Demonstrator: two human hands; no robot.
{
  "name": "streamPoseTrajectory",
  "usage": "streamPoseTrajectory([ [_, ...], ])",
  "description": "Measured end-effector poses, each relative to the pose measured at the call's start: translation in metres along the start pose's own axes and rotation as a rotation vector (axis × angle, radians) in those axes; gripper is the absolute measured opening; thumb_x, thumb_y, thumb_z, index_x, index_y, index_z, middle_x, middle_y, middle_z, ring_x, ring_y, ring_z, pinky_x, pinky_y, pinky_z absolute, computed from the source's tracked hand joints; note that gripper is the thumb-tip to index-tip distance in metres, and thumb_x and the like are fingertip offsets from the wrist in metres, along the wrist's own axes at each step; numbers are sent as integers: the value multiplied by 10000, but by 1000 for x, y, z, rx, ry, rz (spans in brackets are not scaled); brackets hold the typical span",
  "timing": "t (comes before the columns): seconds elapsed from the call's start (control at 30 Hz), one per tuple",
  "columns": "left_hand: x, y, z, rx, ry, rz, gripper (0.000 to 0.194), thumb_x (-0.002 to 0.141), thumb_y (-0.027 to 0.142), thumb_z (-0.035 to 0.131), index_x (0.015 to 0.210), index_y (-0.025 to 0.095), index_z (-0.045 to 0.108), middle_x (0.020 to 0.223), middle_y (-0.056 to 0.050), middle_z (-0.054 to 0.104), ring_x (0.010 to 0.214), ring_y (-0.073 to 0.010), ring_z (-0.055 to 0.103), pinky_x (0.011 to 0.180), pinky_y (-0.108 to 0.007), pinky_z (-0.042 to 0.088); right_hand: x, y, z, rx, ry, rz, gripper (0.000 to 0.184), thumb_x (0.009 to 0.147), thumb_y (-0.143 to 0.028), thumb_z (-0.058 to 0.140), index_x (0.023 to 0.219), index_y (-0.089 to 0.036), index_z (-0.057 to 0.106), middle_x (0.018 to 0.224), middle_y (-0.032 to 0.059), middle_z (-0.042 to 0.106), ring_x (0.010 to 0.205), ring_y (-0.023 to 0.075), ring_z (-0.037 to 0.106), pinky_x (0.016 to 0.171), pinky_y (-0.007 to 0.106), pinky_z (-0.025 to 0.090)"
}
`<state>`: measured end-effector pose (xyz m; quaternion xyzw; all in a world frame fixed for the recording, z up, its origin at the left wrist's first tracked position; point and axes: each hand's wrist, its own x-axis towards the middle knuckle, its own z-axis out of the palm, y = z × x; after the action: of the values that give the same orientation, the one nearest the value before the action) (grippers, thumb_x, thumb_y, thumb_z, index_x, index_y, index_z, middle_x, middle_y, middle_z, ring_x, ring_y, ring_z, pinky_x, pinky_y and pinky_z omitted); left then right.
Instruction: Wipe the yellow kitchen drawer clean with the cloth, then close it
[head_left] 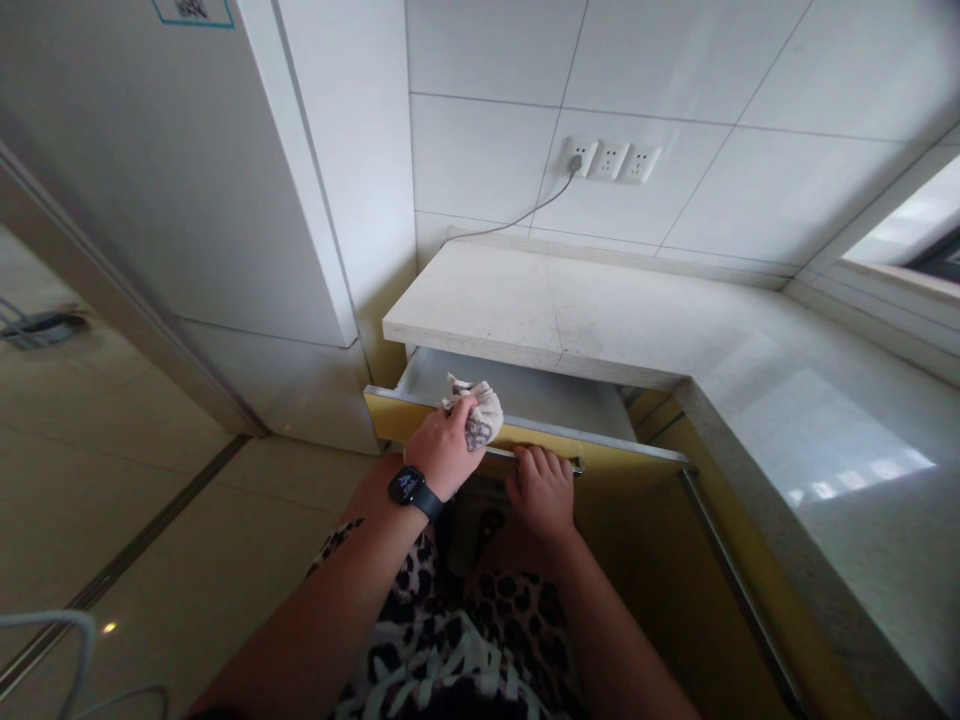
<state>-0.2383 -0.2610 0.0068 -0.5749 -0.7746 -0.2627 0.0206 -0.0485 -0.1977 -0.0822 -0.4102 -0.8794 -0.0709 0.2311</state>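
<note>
A bunched cloth (484, 412), pale with dark patterning, is gripped in my left hand (444, 445), just above the front edge of a pulled-out drawer (619, 455). A dark smartwatch (409, 487) is on that wrist. To the right, the fingers of my right hand (544, 487) curl over the drawer's metal bar handle (501, 454). The drawer has a yellow front and a pale interior, partly hidden under the countertop. My left hand and the cloth cover part of its front.
A white countertop (510, 290) overhangs the drawer and turns toward me on the right. Another long bar handle (739, 590) runs down the right cabinet. A cord (517, 222) goes to wall sockets (611, 160). A tall white cabinet (225, 180) stands left.
</note>
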Motion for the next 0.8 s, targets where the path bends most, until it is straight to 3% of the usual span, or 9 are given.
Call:
streamPoseTrajectory([
  [0.2, -2, -52, 3, 19, 149, -161, 566, 780, 359, 712, 1319, 298, 548, 1121, -104, 675, 996, -310, 647, 751, -357, 496, 0, -1, 0, 9, -3, 5, 311, 895, -273, 585, 1196, -207, 627, 1056, 85, 667, 1009, 271, 513, 924, 409, 298],
  [0.33, -4, -72, 3, 28, 185, -229, 615, 766, 364, 719, 1340, 289, 513, 1148, -109, 674, 983, -324, 658, 751, -378, 508, 1, -1, 1, 11, -2, 11, 314, 886, -275, 588, 1189, -204, 630, 1057, 82, 665, 1011, 270, 508, 923, 408, 297],
  [0.63, -17, -69, 31, -303, 342, -343, 644, 777, 332, 705, 1348, 245, 420, 1288, -116, 627, 1123, -284, 641, 907, -376, 514, 1, -3, -2, 15, 4, 14, 298, 886, -271, 579, 1172, -211, 638, 1051, 83, 664, 1004, 271, 507, 908, 411, 296],
  [0.8, -22, -66, 47, -463, 379, -399, 632, 765, 320, 707, 1314, 244, 403, 1257, -110, 622, 1071, -252, 658, 924, -367, 512, 0, -2, -1, 31, 7, 21, 298, 889, -269, 581, 1177, -211, 633, 1052, 87, 669, 1014, 276, 509, 922, 416, 290],
])
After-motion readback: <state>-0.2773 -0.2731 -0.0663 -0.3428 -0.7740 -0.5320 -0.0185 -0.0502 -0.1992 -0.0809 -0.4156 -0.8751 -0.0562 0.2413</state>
